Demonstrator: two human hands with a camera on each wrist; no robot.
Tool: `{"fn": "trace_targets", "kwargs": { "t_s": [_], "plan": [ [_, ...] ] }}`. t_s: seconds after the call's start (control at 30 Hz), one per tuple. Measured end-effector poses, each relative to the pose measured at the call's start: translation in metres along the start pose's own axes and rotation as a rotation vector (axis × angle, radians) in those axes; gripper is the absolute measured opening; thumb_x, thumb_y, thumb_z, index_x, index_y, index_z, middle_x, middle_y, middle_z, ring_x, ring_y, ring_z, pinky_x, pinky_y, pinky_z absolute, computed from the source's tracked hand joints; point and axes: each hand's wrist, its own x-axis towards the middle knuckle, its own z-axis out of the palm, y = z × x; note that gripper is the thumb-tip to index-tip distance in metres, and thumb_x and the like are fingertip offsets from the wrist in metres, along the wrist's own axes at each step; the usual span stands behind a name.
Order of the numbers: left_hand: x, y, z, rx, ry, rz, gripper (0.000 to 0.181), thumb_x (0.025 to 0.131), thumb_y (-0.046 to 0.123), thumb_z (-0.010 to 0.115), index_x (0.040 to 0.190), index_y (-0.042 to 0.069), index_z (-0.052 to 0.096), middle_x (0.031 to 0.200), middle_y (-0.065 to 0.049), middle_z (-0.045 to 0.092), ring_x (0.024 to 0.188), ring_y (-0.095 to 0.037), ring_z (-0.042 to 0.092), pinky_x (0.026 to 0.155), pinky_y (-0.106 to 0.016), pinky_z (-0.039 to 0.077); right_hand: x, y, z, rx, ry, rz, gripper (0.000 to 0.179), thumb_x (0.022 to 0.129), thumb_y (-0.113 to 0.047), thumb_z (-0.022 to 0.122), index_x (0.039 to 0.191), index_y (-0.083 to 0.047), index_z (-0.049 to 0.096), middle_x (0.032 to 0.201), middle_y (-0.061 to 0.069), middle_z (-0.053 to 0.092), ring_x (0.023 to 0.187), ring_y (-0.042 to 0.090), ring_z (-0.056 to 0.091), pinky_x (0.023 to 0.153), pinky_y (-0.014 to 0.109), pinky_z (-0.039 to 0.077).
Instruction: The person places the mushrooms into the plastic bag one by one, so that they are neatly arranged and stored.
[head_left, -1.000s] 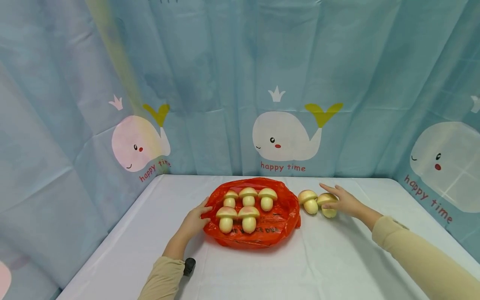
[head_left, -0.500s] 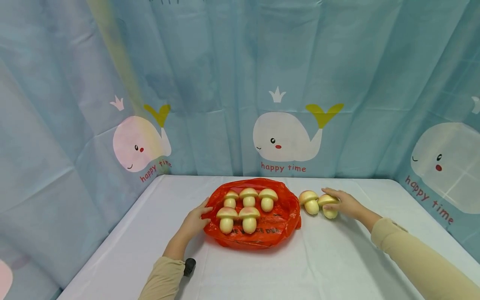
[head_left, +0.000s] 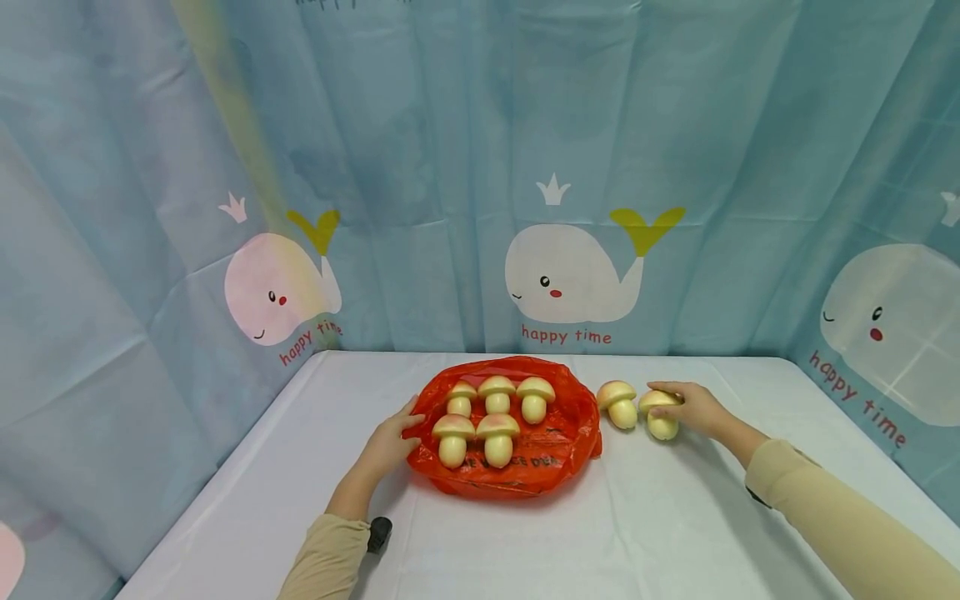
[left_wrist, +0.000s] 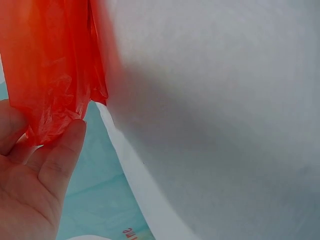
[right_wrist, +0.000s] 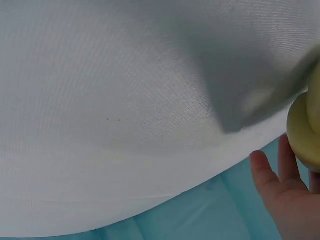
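Note:
My right hand grips the cap of a cream-coloured toy mushroom on the table's right side. Part of this mushroom shows at the right edge of the right wrist view, with fingers against its cap. Just left of it lies a second mushroom, a small gap between them. My left hand holds the left rim of an open red plastic bag. Seen from the left wrist, the bag's edge passes between the fingers. Several mushrooms sit in the bag in two rows, including a front one.
A white cloth covers the table. Behind it hangs a blue curtain with printed whales, close to the table's back edge. A small black object is at the left sleeve.
My right hand's fingers have closed down onto the right mushroom, which has shifted slightly right, away from its neighbour. The left hand and the bag have stayed in place.

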Motion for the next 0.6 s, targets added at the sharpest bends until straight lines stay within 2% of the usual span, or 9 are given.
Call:
{"fn": "trace_targets", "kwargs": {
  "t_s": [0.17, 0.37, 0.6],
  "plan": [
    [0.0, -0.001, 0.001, -0.008, -0.002, -0.001, 0.042, 0.086, -0.013, 0.054, 0.128, -0.016, 0.053, 0.154, -0.02, 0.029, 0.14, -0.043, 0.025, 0.111, -0.055, 0.026, -0.003, -0.006, -0.003, 0.004, 0.033, 0.01, 0.06, 0.089, -0.027, 0.07, 0.134, 0.008, 0.052, 0.133, 0.036, 0.048, 0.123, 0.054, 0.042, 0.097, 0.062, 0.039],
    [0.0, -0.002, 0.002, -0.002, 0.0, 0.001, 0.042, 0.086, -0.013, 0.055, 0.128, -0.016, 0.053, 0.154, -0.02, 0.029, 0.14, -0.043, 0.026, 0.111, -0.054, 0.026, -0.008, -0.017, -0.009, 0.027, 0.044, 0.038, 0.061, 0.091, -0.029, 0.068, 0.136, 0.007, 0.05, 0.135, 0.036, 0.046, 0.118, 0.05, 0.047, 0.091, 0.057, 0.046],
    [0.0, -0.001, 0.001, -0.007, -0.003, -0.006, 0.043, 0.086, -0.013, 0.055, 0.129, -0.016, 0.053, 0.155, -0.02, 0.028, 0.14, -0.043, 0.025, 0.111, -0.055, 0.027, -0.013, -0.029, -0.014, 0.091, 0.05, 0.051, 0.061, 0.095, -0.029, 0.064, 0.137, 0.011, 0.046, 0.133, 0.033, 0.049, 0.107, 0.042, 0.056, 0.08, 0.041, 0.052]
  ]
}}
